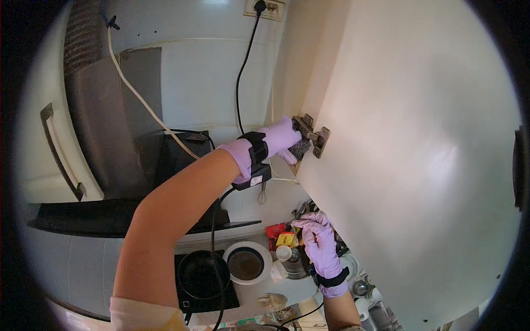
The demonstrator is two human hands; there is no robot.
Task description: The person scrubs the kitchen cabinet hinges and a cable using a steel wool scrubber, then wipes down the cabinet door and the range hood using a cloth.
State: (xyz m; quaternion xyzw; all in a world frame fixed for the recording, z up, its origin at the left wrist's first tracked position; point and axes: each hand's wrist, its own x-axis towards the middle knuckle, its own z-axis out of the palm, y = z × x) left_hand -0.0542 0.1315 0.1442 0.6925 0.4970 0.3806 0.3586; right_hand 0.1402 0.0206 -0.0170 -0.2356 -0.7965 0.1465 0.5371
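Reaching up into the corner of the cabinet, my left hand (280,137) wears a lilac glove and a black wrist strap. Its fingers are closed on a dark grey, speckled scrubbing pad (300,148), pressed beside the metal hinge (320,142) of the white cabinet door (408,143). Lower down, my right hand (320,243), gloved and strapped too, is beside the door's bottom edge. Its fingers are curled in; whether anything is in them I cannot make out.
Below lies a counter with a black pan (203,274) on a cooktop, a white round plate (247,263), a red packet (274,230) and a white cup (283,252). A range hood (118,121) stands at left. A black cable (247,71) hangs from the wall socket.
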